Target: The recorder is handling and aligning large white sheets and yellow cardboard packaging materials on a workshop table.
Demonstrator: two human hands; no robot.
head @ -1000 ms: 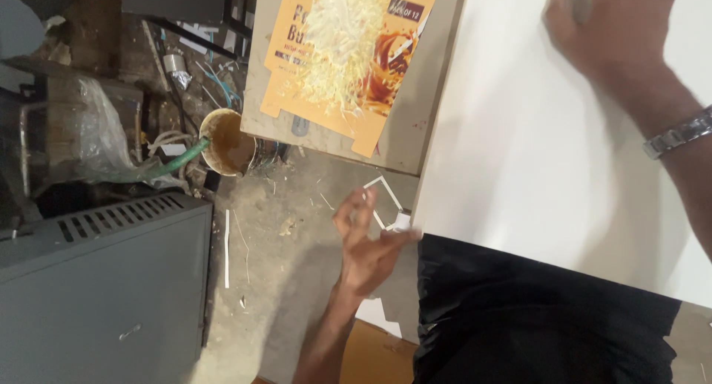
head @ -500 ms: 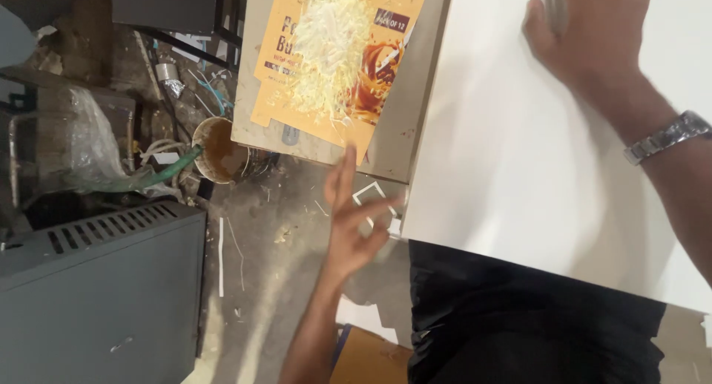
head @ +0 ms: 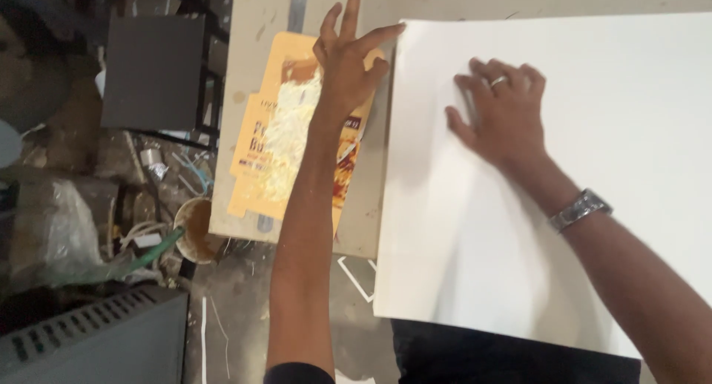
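Observation:
A large white sheet (head: 593, 169) lies on the table and overhangs its near edge. My right hand (head: 504, 117) presses flat on the sheet, fingers spread, with a ring on one finger and a metal watch on the wrist. My left hand (head: 348, 57) is raised over the sheet's left edge with its fingers apart, one fingertip touching the sheet's top left corner. It holds nothing. Under that hand lies a flattened orange carton (head: 274, 154) smeared with pale dried glue.
The grey table top (head: 256, 28) ends at the left. Below it on the dirty floor stand a brown-stained cup (head: 194, 228), a crumpled plastic bag (head: 52, 235), a dark grey vented box (head: 89, 339) and a dark panel (head: 152, 72). White strips litter the floor.
My left hand has risen from low near the floor up to the sheet's left edge. My right hand has slid down from the sheet's top onto its middle; the view has tilted toward the table.

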